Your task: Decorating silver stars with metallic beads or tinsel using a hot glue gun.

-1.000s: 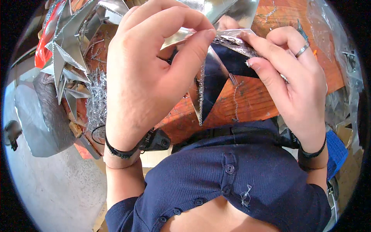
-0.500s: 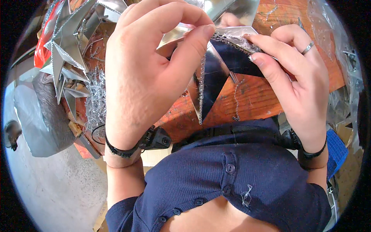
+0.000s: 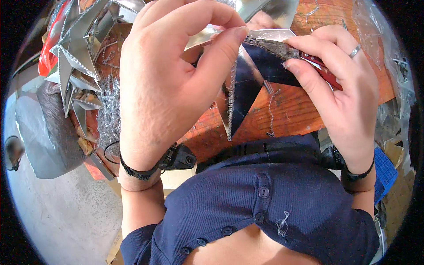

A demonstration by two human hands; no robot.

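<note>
Both hands pinch a silver foil star point held above the orange wooden bench [image 3: 291, 110].
Left hand [image 3: 168, 84] nips its beaded edge; right hand [image 3: 340, 88] clamps the foil star point [image 3: 245, 95] against a red tool [image 3: 324, 70]. The thin foil could crease, or the bead chain [image 3: 230, 106] could peel loose.

Orange-brown wooden tabletop [image 3: 287, 110], grain visible, brightly lit. Grey concrete floor [image 3: 57, 212] lower left. Finished silver foil stars [image 3: 75, 57] piled at table's left end. Clear plastic sheeting [image 3: 375, 39] at right edge.
</note>
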